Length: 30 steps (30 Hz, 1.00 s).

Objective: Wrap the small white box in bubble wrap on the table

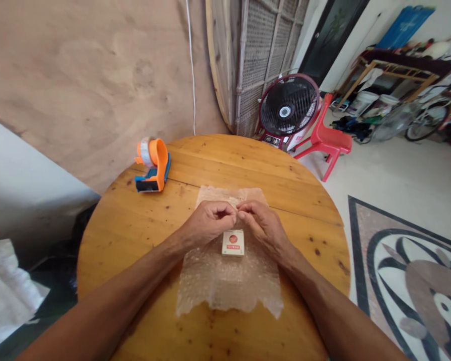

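A clear sheet of bubble wrap (229,293) lies spread on the round wooden table. On it rests a small cream-coloured box (233,249) with a red round mark and red lettering on top. Just beyond the box, my left hand (212,219) is closed in a pinch. Its fingertips meet those of my right hand (262,223), whose thumb and forefinger are also pinched together. Whatever lies between the fingertips is too small or hidden to make out. Both hands are over the far half of the sheet.
An orange and blue tape dispenser (156,165) stands at the table's far left. The wooden table (135,235) meets a plywood board behind. Past the table's far right edge are a fan (285,108) and a red plastic chair (328,138).
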Each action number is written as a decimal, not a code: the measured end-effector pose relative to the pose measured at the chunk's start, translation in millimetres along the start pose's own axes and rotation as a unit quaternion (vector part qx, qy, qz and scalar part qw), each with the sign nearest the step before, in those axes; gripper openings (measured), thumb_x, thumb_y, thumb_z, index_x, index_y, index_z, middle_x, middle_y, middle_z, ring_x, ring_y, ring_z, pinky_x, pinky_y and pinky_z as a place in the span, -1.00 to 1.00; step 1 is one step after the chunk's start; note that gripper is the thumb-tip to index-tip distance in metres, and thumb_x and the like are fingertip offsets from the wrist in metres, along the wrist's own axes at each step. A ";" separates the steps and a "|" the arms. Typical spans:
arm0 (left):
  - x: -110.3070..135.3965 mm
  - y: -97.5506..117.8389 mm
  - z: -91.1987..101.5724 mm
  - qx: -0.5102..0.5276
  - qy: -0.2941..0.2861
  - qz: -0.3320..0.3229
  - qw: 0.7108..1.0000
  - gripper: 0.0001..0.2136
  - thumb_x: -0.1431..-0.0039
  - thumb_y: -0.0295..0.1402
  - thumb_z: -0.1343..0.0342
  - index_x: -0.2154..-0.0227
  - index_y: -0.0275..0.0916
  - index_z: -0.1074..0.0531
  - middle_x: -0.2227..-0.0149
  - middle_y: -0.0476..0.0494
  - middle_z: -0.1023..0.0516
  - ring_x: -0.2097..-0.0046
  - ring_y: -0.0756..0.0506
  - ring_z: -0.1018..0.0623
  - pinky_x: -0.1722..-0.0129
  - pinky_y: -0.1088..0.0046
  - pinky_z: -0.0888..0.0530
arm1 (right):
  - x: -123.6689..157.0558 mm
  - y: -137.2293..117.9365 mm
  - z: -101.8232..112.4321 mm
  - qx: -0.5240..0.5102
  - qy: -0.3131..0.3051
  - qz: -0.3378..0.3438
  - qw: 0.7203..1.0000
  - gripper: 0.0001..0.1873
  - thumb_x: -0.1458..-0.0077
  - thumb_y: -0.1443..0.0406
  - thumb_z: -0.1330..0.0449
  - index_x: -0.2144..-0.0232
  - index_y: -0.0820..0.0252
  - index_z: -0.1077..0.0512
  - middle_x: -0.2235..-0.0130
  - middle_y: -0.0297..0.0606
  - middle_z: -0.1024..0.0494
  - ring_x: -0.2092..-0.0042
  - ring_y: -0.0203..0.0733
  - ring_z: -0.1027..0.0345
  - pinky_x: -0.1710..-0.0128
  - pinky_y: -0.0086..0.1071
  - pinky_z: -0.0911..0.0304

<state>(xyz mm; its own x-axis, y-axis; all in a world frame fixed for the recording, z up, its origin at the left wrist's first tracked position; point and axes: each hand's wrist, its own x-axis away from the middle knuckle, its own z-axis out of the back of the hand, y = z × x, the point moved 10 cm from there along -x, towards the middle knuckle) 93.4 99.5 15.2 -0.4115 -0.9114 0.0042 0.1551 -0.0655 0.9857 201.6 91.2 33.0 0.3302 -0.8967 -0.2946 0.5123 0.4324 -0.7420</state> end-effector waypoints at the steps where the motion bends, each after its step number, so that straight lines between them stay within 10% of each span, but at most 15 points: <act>1: 0.0 -1.7 -0.2 0.018 -0.006 0.004 1.000 -0.86 -0.01 -0.33 -0.10 0.55 -0.30 -0.44 0.56 0.03 -0.40 0.49 0.06 -0.34 0.49 0.57 -0.28 | -0.4 -1.2 1.0 0.004 0.002 0.008 1.000 -0.78 -0.24 0.14 -0.05 0.28 0.11 -0.41 0.21 -0.23 -0.54 0.18 -0.17 -0.40 0.15 -0.29 -0.25; 10: -0.8 -10.2 7.5 0.137 -0.017 0.031 0.990 -0.88 -0.02 -0.34 -0.14 0.54 -0.26 -0.44 0.48 -0.01 -0.51 0.42 0.02 -0.46 0.36 0.49 -0.42 | -1.0 8.8 17.5 -0.009 0.066 0.001 0.998 -0.86 -0.18 0.23 -0.12 0.24 0.10 -0.45 0.17 -0.19 -0.54 0.16 -0.15 -0.43 0.13 -0.26 -0.32; 17: -0.6 -8.9 4.7 0.118 -0.014 0.025 0.993 -0.85 -0.06 -0.29 -0.17 0.48 -0.28 -0.48 0.46 0.01 -0.52 0.41 0.04 -0.46 0.36 0.53 -0.37 | 0.7 7.1 4.8 -0.262 -0.009 -0.090 0.961 -0.71 -0.17 0.11 -0.12 0.20 0.14 -0.48 0.28 -0.23 -0.57 0.26 -0.22 -0.48 0.23 -0.32 -0.37; 30: 0.2 -7.3 -0.7 0.102 -0.032 0.016 0.994 -0.83 -0.13 -0.28 -0.12 0.40 -0.28 -0.51 0.39 -0.05 -0.55 0.36 0.00 -0.50 0.32 0.50 -0.41 | -1.3 15.1 2.1 -0.304 -0.004 -0.121 0.945 -0.77 -0.03 0.13 -0.26 0.46 0.19 -0.45 0.49 -0.35 -0.49 0.44 -0.33 -0.36 0.38 -0.42 -0.32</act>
<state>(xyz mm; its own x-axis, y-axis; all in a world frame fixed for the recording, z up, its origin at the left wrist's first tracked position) 92.8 99.5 7.9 -0.4663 -0.8837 0.0397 -0.0133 0.0518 0.9986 210.5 99.1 23.5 0.2685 -0.9607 -0.0699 0.0237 0.0791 -0.9966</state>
